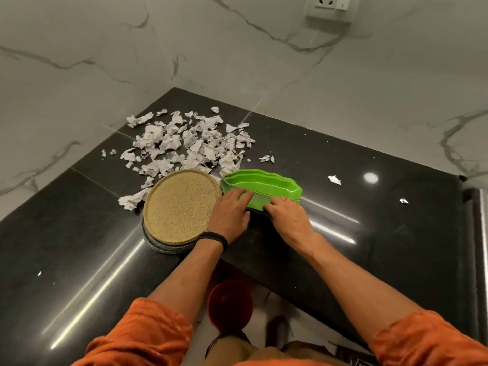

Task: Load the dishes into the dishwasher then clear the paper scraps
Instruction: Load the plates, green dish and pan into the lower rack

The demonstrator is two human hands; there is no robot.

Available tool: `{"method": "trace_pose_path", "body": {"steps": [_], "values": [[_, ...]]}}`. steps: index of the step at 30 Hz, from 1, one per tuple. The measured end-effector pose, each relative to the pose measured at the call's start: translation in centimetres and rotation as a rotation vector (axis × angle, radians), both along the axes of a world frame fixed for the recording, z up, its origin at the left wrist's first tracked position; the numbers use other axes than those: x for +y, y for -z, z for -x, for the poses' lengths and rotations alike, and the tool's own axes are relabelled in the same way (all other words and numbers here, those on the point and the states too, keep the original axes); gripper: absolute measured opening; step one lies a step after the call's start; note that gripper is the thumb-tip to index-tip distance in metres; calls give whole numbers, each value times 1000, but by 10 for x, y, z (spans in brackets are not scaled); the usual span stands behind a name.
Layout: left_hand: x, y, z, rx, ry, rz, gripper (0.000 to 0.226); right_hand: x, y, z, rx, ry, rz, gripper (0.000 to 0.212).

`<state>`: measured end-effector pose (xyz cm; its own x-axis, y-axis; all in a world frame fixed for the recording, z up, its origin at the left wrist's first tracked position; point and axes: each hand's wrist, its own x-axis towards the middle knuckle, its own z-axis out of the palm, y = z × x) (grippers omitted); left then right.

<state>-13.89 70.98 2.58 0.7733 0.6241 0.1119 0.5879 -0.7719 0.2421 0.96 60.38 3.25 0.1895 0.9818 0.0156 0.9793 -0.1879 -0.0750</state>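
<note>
Both hands are on the green dish (264, 182), which stands on the dark counter (369, 233) near its front edge, far rim tipped up. The left hand (231, 211) lays its fingers over the near rim with the thumb tucked under. The right hand (289, 216) curls its fingers on the same rim just beside it. So each hand holds the dish, and only by one edge.

That grip is the main risk. With all the hold on the near rim, the far side has nothing under it once lifted, and smooth plastic could swing down or slip out over the floor. The rim also shows layered edges (possibly several dishes nested, I cannot tell), and a loose one could slide off on a tilt.

The stack of plates (179, 204) sits just beside the left wrist and close to the counter's edge. A careless sweep of that arm could knock it.

The scraps (184, 143) lie in a heap behind, some touching the plates and the dish. Dragging the dish instead of lifting it would likely scatter them wider, perhaps past the red bin (229, 305) on the floor below. The dishwasher is not in view
</note>
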Motion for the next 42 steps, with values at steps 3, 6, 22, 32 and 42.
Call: {"method": "trace_pose_path", "body": {"steps": [3, 6, 22, 32, 42], "values": [[-5, -4, -9, 18, 88, -61, 62, -16, -8, 2, -25, 72, -130, 19], [-14, -11, -19, 33, 201, -108, 68, -43, -20, 8, -42, 168, -188, 18], [-212, -26, -60, -145, 909, -120, 50, -294, -35, 86, -193, 723, -332, 14], [-433, -29, -94, 20, 1378, -33, 32, -498, -27, 123, -25, 1160, -332, 36], [-616, 57, -106, 249, 1742, 10, 12, -682, 64, 163, 156, 1357, -216, 28]]}}
